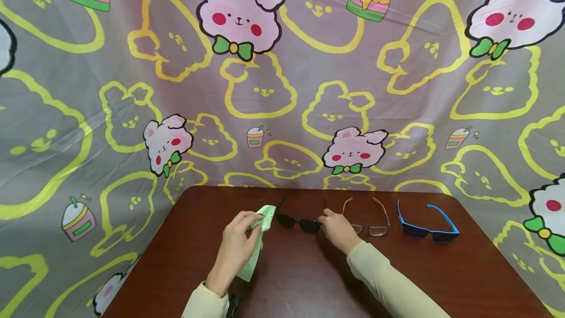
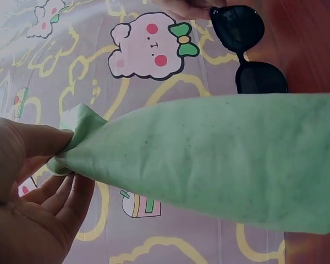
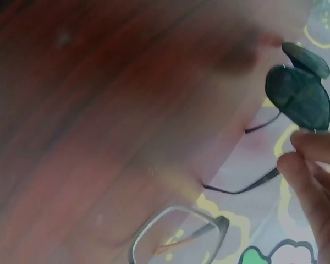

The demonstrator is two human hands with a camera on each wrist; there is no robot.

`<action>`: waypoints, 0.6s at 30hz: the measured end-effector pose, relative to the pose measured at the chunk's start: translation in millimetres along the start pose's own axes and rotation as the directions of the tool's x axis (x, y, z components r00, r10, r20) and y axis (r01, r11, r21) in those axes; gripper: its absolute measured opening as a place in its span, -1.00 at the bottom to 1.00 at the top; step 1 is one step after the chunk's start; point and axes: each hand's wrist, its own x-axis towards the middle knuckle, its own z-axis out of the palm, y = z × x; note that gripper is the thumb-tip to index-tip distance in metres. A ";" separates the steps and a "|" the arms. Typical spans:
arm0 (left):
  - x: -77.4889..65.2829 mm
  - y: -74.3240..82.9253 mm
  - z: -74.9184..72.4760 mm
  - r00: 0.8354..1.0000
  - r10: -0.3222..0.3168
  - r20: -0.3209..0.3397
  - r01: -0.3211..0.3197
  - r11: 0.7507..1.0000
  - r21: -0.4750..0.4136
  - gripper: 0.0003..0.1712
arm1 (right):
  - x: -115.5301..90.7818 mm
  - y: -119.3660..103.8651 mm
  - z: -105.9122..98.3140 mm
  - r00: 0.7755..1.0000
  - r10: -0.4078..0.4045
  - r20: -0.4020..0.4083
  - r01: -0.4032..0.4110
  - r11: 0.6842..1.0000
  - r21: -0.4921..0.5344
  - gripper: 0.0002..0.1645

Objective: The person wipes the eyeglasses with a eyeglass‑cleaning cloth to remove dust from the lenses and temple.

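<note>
In the head view my left hand (image 1: 236, 245) pinches a light green cloth (image 1: 252, 263) near its upper end, and the rest hangs down toward me. The left wrist view shows the cloth (image 2: 209, 159) gathered between thumb and fingers, its wide part spread across the picture. My right hand (image 1: 339, 229) pinches black sunglasses (image 1: 309, 226) by the right-hand corner, where the arm meets the frame. Their dark lenses (image 3: 300, 96) face me and both arms are unfolded, pointing away. The cloth's top is just left of the sunglasses, apart from them.
Clear-lens glasses (image 1: 377, 230) with orange-brown arms stand right beside my right hand, which partly covers them. Farther right are blue-framed sunglasses (image 1: 430, 233), arms unfolded. The dark red-brown table (image 1: 176, 264) ends at a patterned rabbit curtain (image 1: 304, 67) behind and at the sides.
</note>
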 end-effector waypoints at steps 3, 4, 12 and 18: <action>0.0 0.0 -0.2 1.000 -0.020 0.000 0.020 1.000 0.001 -0.71 | -4.7 0.8 -5.5 0.997 -0.073 -0.007 0.073 0.997 -0.005 -0.84; -0.4 0.4 -0.2 1.000 -0.027 -0.001 0.027 1.000 0.001 -0.72 | -6.8 0.7 -7.2 0.996 -0.094 -0.005 0.094 0.996 -0.007 -0.83; -0.9 1.9 0.9 0.999 -0.036 -0.015 0.036 0.999 -0.008 -0.76 | -20.2 0.8 -29.8 0.965 -0.254 -0.059 0.254 0.967 -0.001 -0.62; -1.0 1.9 1.6 0.999 -0.036 -0.021 0.036 0.999 -0.005 -0.76 | -26.6 2.4 -46.9 0.941 -0.319 -0.108 0.323 0.946 0.020 -0.51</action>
